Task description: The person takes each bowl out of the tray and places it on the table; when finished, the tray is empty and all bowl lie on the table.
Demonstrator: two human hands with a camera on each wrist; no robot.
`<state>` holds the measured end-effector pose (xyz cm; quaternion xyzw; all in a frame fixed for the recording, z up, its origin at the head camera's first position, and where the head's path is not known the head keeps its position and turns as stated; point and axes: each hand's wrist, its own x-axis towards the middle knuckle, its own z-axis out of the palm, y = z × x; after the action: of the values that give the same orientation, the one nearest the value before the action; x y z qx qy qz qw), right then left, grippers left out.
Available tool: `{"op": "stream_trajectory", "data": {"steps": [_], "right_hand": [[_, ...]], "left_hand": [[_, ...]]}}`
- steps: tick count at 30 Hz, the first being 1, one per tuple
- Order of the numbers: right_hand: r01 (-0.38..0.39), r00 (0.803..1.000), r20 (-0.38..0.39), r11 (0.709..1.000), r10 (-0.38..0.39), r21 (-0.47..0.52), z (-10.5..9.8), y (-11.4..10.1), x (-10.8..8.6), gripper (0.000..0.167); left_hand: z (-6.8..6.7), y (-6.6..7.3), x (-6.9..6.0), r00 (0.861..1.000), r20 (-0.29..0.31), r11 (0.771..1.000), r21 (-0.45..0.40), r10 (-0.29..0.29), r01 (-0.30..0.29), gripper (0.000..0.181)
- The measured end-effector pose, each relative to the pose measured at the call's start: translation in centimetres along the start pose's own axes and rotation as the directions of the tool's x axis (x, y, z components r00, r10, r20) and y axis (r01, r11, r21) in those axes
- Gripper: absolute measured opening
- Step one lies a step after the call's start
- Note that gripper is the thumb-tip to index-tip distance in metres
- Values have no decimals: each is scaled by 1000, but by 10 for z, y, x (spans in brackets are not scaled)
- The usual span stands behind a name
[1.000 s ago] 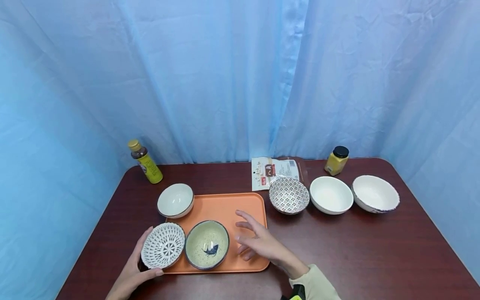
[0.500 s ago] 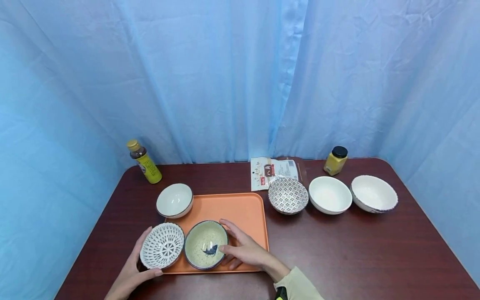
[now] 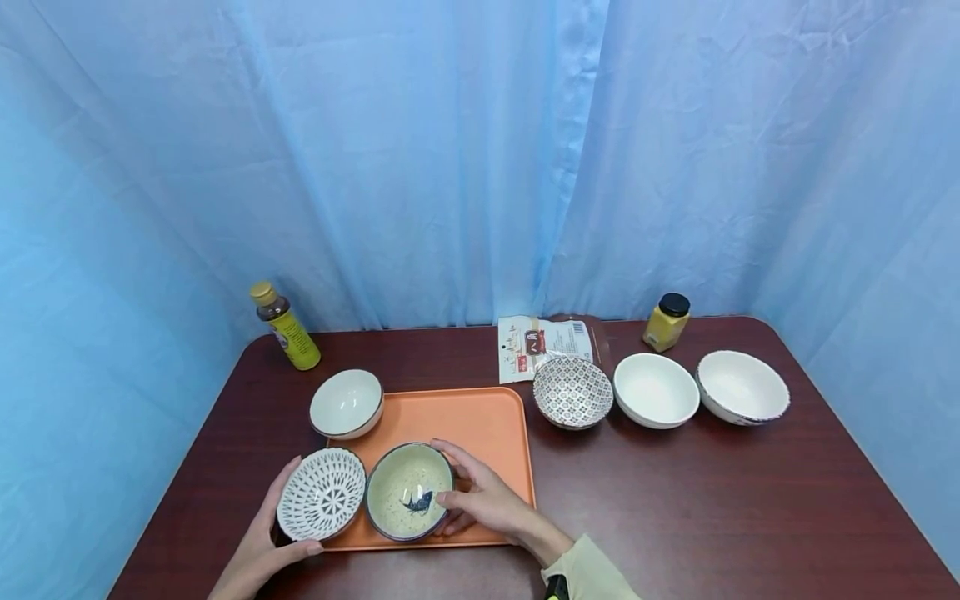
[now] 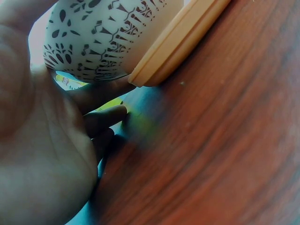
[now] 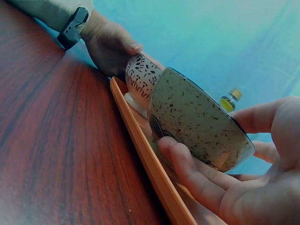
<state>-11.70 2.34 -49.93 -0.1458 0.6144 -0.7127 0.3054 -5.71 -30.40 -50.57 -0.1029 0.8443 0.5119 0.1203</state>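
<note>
My left hand (image 3: 257, 554) curves round the outer left side of a white bowl (image 3: 322, 493) with a dark leaf-like pattern. Its thumb lies at the near rim. This bowl (image 4: 103, 40) sits at the tray's left end in the left wrist view. Beside it stands a pale green speckled bowl (image 3: 397, 479) with a dark blue fish inside. My right hand (image 3: 491, 504) grips that bowl's right side, thumb over the rim and fingers outside. In the right wrist view, fingers reach under the green bowl's wall (image 5: 197, 119). Both bowls are upright over the orange tray (image 3: 465, 417).
A plain white bowl (image 3: 347, 402) overlaps the tray's far left corner. To the right stand a patterned bowl (image 3: 573, 392), a white bowl (image 3: 656, 389) and a blue-rimmed bowl (image 3: 742, 386). Behind are a yellow-labelled bottle (image 3: 288, 329), a food packet (image 3: 547, 342) and a black-lidded jar (image 3: 666, 322).
My right hand has moved left from above the tray's right side and taken hold of the green bowl. My left hand stays on the leaf-patterned bowl.
</note>
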Motion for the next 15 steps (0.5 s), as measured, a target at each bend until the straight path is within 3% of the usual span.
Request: {"op": "stream_trajectory", "data": {"steps": [15], "right_hand": [[36, 996, -78, 999, -34, 29, -5, -10, -11, 75]], "left_hand": [[0, 0, 1, 1000, -11, 1000, -12, 12, -12, 117]]}}
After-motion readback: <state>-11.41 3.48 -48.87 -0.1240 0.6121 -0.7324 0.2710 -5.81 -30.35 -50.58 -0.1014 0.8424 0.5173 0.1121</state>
